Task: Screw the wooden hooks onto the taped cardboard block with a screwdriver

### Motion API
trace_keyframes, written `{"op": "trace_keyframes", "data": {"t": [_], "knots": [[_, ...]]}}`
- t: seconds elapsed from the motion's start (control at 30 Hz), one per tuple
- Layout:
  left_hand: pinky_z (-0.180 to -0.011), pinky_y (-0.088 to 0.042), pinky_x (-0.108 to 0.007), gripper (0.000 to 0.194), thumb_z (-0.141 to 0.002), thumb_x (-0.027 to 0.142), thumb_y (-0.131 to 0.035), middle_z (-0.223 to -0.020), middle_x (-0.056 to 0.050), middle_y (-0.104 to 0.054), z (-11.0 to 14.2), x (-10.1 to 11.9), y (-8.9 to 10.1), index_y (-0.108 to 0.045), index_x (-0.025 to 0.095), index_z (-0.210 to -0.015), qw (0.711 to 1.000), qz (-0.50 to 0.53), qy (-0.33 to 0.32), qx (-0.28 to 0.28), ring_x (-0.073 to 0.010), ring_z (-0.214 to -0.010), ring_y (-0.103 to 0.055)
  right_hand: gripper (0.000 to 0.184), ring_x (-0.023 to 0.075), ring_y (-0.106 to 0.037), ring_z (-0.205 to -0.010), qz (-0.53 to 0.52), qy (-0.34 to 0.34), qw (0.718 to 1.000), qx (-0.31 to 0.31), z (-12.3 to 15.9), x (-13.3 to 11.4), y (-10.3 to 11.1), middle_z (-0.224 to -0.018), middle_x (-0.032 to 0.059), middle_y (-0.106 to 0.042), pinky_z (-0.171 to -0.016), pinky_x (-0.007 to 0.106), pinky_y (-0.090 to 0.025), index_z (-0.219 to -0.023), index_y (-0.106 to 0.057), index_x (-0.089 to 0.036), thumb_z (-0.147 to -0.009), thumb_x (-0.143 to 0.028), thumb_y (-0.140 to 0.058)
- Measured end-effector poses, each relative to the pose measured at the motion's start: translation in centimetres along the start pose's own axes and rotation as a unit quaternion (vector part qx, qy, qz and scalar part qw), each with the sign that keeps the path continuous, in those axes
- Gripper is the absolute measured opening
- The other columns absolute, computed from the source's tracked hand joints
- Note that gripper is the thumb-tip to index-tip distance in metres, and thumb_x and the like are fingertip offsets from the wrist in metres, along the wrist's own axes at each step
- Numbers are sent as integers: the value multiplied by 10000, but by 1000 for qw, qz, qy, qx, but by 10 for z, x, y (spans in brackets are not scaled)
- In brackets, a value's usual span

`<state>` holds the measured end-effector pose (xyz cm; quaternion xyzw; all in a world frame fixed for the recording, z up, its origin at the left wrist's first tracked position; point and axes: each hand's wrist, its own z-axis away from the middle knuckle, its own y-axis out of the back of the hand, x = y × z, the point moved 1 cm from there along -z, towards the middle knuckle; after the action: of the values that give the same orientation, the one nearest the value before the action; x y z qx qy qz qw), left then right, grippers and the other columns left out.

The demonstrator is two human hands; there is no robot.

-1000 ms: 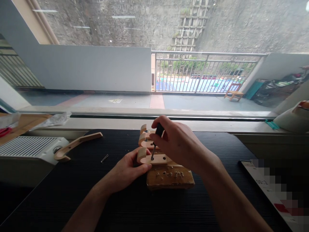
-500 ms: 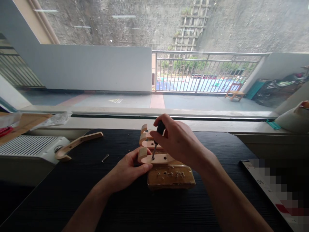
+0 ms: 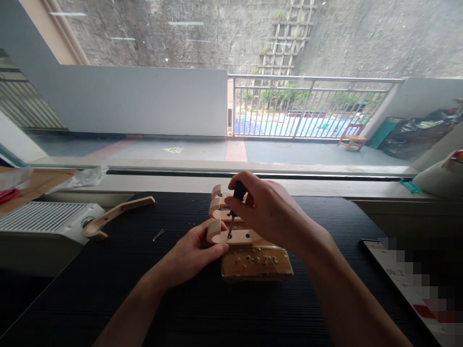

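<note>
My right hand (image 3: pixel 267 209) is closed around the black handle of a screwdriver (image 3: pixel 232 225). Its tip sits in the left hole of the nearest wooden hook (image 3: pixel 238 236), a pale curved piece with a second dark hole to the right. My left hand (image 3: pixel 202 246) grips the curved end of that hook, thumb in front and fingers behind. Under the hook lies a brown wooden block (image 3: pixel 256 267) with several small holes in its front part. More wooden hooks (image 3: pixel 217 205) stand in a row behind, partly covered by my right hand.
On the black table (image 3: pixel 115 270), a loose wooden hook (image 3: pixel 119 212) lies at the left, with small screws (image 3: pixel 158 235) near it. A white slatted appliance (image 3: pixel 50 221) stands beyond the left edge. At the right lies a white-edged device (image 3: pixel 394 274), partly pixelated.
The fingers of my right hand have shifted slightly on the screwdriver handle, and the wrist sits a little further right. The left hand, hook and block have hardly moved.
</note>
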<state>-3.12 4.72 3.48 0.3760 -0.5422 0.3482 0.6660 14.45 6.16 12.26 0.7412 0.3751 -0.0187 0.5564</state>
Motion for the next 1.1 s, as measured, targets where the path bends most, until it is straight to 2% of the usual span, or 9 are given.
{"op": "trace_keyframes", "data": {"t": [0.13,0.27,0.37,0.53,0.63,0.8,0.87,0.97,1.1], "knots": [[-812,-452,-251,324,-768,337,-612,-1033,-3,-631,-1,0,-1,-536,205,-1054,1000,-5,4,1,-184,-967,-575,193,91,-463,-577,7,-33,999,7,0,-1,-1,-662,-4,-574,-535,226,-263,-951,-506,-187,-859,-349,-459],[-804,-454,-262,305,-769,347,-605,-971,-3,-636,0,1,-1,-551,192,-1025,1000,-23,5,5,-188,-930,-576,203,78,-467,-612,-32,30,999,-16,4,-11,0,-793,7,-608,-556,221,-277,-1054,-514,-210,-872,-255,-437],[-785,-454,-255,287,-770,350,-610,-915,8,-630,0,0,0,-559,192,-1004,1000,-29,6,9,-176,-889,-578,160,69,-454,-628,-39,68,997,-18,5,-13,1,-821,0,-605,-559,217,-271,-981,-544,-205,-877,-226,-425],[-829,-447,-263,348,-768,337,-611,-1033,-5,-625,0,1,0,-536,210,-1083,1000,-12,-2,6,-187,-969,-574,117,55,-354,-527,7,11,1000,20,1,1,-1,-642,-39,-546,-509,219,-213,-869,-522,-204,-860,-307,-468],[-818,-450,-261,324,-767,340,-611,-1021,-3,-622,0,1,0,-538,207,-1053,1000,-18,1,10,-184,-957,-575,158,59,-362,-518,34,-17,999,31,1,3,0,-612,-38,-537,-510,225,-207,-868,-522,-200,-861,-348,-466],[-777,-450,-241,274,-782,339,-607,-927,16,-616,1,0,-1,-539,201,-1010,1000,-11,8,5,-165,-899,-573,182,81,-491,-678,-19,56,998,-17,7,-11,5,-864,5,-617,-582,222,-279,-1003,-550,-213,-881,-278,-432],[-760,-443,-225,246,-786,328,-607,-911,26,-611,1,0,-1,-546,204,-989,1000,-14,3,5,-152,-882,-566,211,88,-504,-707,-25,72,996,-38,8,-14,5,-861,9,-618,-599,222,-289,-1050,-548,-223,-890,-258,-414],[-779,-438,-221,243,-794,317,-599,-937,28,-602,0,0,0,-539,209,-1004,1000,-6,-1,-3,-144,-895,-555,191,82,-481,-648,-12,48,998,-31,5,-10,4,-774,-8,-609,-577,221,-274,-1026,-546,-228,-884,-275,-428],[-792,-437,-216,289,-788,311,-605,-985,24,-593,-1,-1,0,-522,215,-1047,1000,-6,3,-3,-141,-917,-544,153,66,-420,-551,19,-3,1000,20,-1,1,0,-659,-39,-576,-533,223,-226,-917,-532,-217,-871,-338,-450]]}}
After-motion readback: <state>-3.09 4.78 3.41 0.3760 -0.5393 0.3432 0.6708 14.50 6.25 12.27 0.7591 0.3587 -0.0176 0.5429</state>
